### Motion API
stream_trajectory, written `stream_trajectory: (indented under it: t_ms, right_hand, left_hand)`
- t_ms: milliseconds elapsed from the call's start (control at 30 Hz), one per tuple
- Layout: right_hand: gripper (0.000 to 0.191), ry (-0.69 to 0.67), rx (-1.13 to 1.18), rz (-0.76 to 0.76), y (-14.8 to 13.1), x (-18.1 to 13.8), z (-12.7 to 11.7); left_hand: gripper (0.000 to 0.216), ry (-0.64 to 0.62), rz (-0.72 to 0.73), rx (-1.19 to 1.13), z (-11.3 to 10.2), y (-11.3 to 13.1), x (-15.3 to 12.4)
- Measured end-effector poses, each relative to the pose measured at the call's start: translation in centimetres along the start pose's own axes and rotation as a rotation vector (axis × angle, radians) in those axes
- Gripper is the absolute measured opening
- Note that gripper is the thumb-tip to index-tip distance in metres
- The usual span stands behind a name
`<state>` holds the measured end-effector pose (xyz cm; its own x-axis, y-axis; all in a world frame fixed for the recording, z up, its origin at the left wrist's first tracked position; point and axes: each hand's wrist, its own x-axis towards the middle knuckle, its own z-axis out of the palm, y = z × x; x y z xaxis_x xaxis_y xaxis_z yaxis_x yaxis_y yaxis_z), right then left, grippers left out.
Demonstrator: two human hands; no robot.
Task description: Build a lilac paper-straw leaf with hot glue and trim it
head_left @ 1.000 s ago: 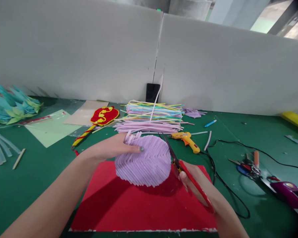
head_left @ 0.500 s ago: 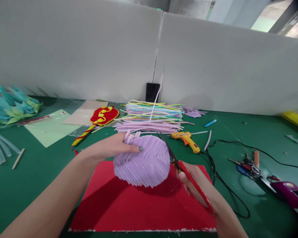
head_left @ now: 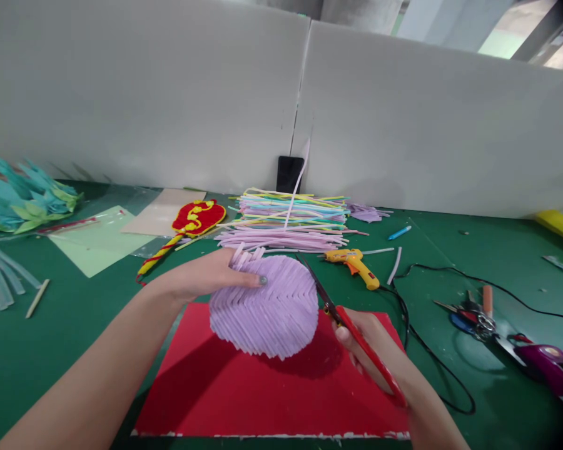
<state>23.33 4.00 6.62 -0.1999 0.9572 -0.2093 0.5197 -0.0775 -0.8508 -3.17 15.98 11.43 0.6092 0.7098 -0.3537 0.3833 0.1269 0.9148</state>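
Observation:
A round lavender piece made of pipe cleaners laid side by side [head_left: 272, 312] is pinched at its upper left by my left hand [head_left: 232, 275], thumb on top and the other fingers hidden beneath. Short ends poke out past its upper left rim. In my right hand [head_left: 361, 340] is a pair of red-handled scissors [head_left: 326, 300], the dark blades pointing up and left along the piece's right edge. Whether the blades touch that edge I cannot tell. Below both hands lies a red board [head_left: 263, 400] with a worn white front edge.
Behind the piece lies a stack of coloured pipe cleaners [head_left: 291, 215], with a phone [head_left: 289, 174] against the partition. To the right are a yellow glue gun [head_left: 354, 262] with its black cord, pliers [head_left: 483, 325] and purple-handled scissors [head_left: 544, 362]. A red-and-yellow fan [head_left: 199, 217] lies left.
The lavender piece has shifted slightly left and tilted a little in my left hand. My right hand and the scissors have barely moved.

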Motion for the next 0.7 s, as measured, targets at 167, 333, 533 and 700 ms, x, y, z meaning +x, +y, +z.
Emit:
stream_trajectory:
  t_ms: [167, 333, 533, 700]
  right_hand:
    - [0.055, -0.005, 0.013, -0.001, 0.08, 0.06, 0.36]
    - [0.055, -0.005, 0.045, 0.027, -0.13, -0.04, 0.56]
    - [0.053, 0.006, -0.012, -0.069, 0.16, 0.19, 0.64]
    - [0.057, -0.005, -0.012, -0.06, 0.44, 0.16, 0.89]
  left_hand:
    - [0.05, 0.001, 0.0, -0.02, -0.06, -0.03, -0.09]
    - [0.052, 0.01, -0.008, -0.032, -0.08, 0.0, -0.13]
    - [0.052, 0.007, -0.017, -0.037, -0.11, 0.13, -0.23]
    - [0.049, 0.0, -0.018, -0.008, -0.13, -0.09, -0.12]
